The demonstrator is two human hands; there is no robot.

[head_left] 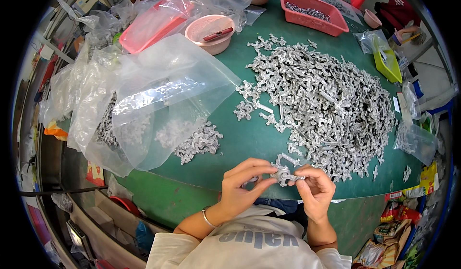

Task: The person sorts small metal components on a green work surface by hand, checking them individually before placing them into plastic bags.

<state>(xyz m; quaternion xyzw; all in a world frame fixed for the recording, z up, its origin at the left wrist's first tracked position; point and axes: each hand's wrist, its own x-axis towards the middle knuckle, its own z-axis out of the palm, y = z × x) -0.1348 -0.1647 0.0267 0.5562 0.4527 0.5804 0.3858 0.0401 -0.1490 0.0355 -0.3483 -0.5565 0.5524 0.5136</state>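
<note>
Between my two hands, at the near edge of the green table (249,139), is a small silver metal casting (284,174). My left hand (245,185) pinches its left side with thumb and fingers. My right hand (314,189) grips its right end. A big heap of the same silver castings (326,101) lies just beyond my hands. A smaller bunch of castings (199,141) spills from a clear plastic bag (158,96) to my left.
A pink bowl (211,31) with a dark red tool, a pink tray (153,21) and a red basket (314,12) of parts stand at the back. A yellow-green tray (386,62) sits at right. Another person's arms (394,9) show at the far corner.
</note>
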